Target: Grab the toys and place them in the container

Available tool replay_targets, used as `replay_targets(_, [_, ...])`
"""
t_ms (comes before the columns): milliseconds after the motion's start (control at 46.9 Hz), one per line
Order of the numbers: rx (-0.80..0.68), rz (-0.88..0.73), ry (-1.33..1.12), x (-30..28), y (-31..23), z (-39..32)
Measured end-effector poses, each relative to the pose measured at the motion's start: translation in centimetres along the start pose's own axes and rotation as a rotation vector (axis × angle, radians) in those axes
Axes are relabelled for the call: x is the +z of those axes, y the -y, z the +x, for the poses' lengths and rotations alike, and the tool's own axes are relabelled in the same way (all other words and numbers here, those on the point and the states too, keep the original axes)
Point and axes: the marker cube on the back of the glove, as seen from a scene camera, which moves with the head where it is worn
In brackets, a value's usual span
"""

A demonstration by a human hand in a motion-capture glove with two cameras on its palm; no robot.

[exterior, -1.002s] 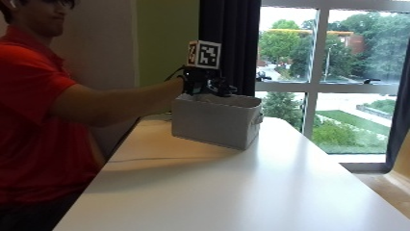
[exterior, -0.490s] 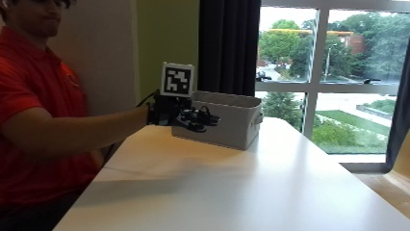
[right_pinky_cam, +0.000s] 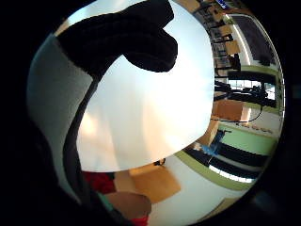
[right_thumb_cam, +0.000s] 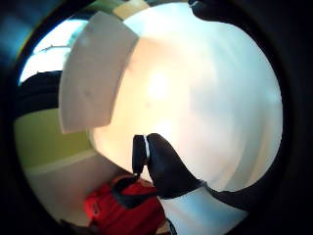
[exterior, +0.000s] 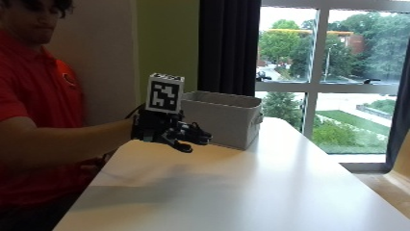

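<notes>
1. 1 gloved right hand (exterior: 172, 134) hovered above the white table (exterior: 256, 192), palm down, fingers loosely curled and relaxed, pinching nothing.
2. The grey fabric container (exterior: 224, 118) stood just beyond the fingertips, near them but apart; in the thumb side palm view its wall (right_thumb_cam: 93, 73) sat off past the thumb (right_thumb_cam: 164, 164).
3. 0 toys showed on the table in any view. The inside of the container was hidden, so I could not tell how many toys were in it.
4. Under the fingers (right_pinky_cam: 127, 37) only bare tabletop (right_pinky_cam: 155, 113) showed in the little finger side palm view.
5. Judged step: hand empty and clear of the container, either heading for another toy or finished; with no toy in sight the task looked near its end.
6. To do it well: check the table for any leftover toy first, keep the fingers relaxed on approach, come down from above, and avoid brushing the container's soft wall, which would likely shift or dent.
</notes>
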Motion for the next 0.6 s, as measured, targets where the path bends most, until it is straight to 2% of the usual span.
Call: replay_targets(597, [0.015, 0.067, 0.043, -0.5, -1.6, -2.0])
